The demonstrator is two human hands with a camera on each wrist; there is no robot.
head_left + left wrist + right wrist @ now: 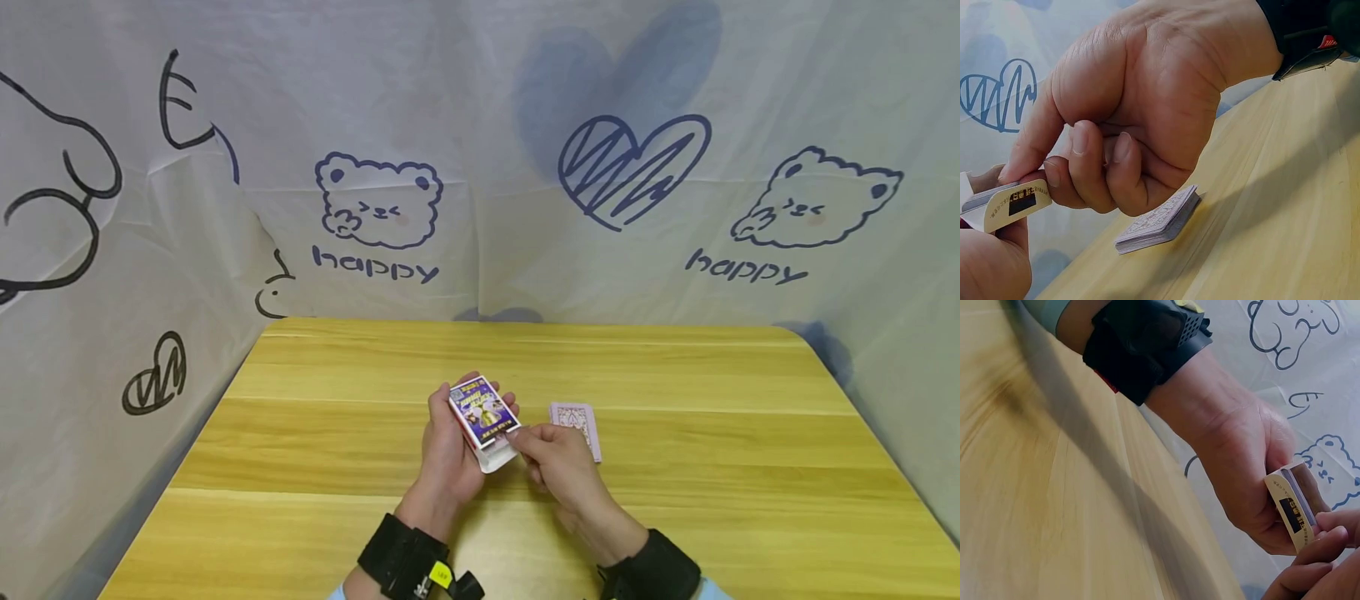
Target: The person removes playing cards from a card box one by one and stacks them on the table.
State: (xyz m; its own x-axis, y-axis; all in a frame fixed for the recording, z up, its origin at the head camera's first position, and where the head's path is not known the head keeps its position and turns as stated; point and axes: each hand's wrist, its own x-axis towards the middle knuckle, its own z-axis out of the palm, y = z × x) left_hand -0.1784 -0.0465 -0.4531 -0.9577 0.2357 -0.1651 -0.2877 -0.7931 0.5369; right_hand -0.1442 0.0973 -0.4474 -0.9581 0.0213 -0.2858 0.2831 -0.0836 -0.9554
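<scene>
My left hand [450, 454] cradles a playing-card box [486, 412] with a purple, yellow-lettered face, palm up and fingers wrapped round its far side. The box's end facing me is open, and its white flap [497, 457] hangs out. Inside that end, the edges of a stack of playing cards [1297, 490] show in the right wrist view. At the mouth of the box, the thumb and forefinger of my right hand [566, 467] pinch the cards' end; the exact contact is partly hidden. The right hand's other fingers are curled, as the left wrist view shows.
A second deck of cards [576, 417], patterned back up, lies on the wooden table [315, 450] just beyond my right hand. White cloth [495, 250] with drawn bears and hearts hangs behind the table. Black straps with devices [405, 558] circle both wrists.
</scene>
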